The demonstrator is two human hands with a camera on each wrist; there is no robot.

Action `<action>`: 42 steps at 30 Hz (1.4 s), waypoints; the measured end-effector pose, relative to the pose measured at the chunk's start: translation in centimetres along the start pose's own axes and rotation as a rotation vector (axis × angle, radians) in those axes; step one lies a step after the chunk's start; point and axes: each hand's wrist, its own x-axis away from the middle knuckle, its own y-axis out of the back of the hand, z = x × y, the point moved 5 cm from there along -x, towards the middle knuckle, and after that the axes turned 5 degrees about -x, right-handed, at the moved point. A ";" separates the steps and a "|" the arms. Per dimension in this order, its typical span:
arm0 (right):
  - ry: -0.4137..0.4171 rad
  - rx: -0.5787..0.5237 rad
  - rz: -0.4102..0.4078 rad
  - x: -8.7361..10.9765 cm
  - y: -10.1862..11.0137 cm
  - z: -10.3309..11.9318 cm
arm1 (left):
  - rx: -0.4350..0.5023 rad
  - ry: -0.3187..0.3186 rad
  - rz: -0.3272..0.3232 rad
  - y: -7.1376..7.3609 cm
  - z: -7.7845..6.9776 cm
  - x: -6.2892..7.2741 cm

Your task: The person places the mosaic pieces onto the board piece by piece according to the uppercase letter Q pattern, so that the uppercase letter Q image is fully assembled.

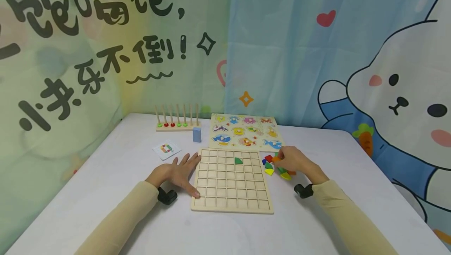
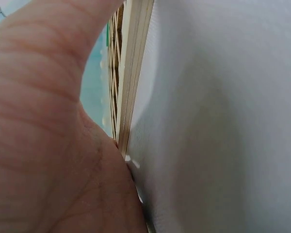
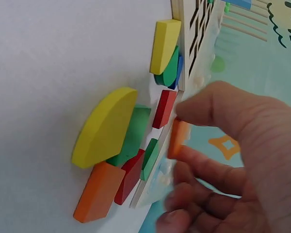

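Observation:
A wooden grid board (image 1: 232, 209) lies on the table with a green quarter-round block (image 1: 238, 161) in one of its upper cells. My left hand (image 1: 180, 173) rests with spread fingers along the board's left edge, thumb near its lower corner. To the right of the board, my right hand (image 1: 293, 158) pinches an orange block (image 3: 176, 139) between thumb and forefinger. Beneath and beside that hand lie loose blocks, among them a yellow one with a curved side (image 3: 105, 130), a red one (image 3: 164, 108) and another orange one (image 3: 99, 192).
Behind the grid board lies a wooden sea-animal puzzle (image 1: 232, 137). A peg rack (image 1: 177, 128) with red and green beads stands at the back left, near a blue box (image 1: 197, 134). A pattern card (image 1: 167, 149) lies beyond my left hand.

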 end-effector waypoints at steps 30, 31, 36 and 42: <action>0.405 0.133 -0.017 0.1 -2.3 9.4 | -0.004 0.007 0.015 0.1 0.2 0.0; 0.410 0.137 -0.004 0.1 -2.5 9.7 | -0.005 0.008 0.016 0.1 0.3 0.0; 0.437 0.118 0.054 0.1 -3.7 10.7 | 0.010 0.002 0.025 -0.1 0.5 -0.1; 0.515 0.098 0.056 0.0 -4.2 11.1 | -0.011 0.011 0.024 -0.8 1.3 -1.0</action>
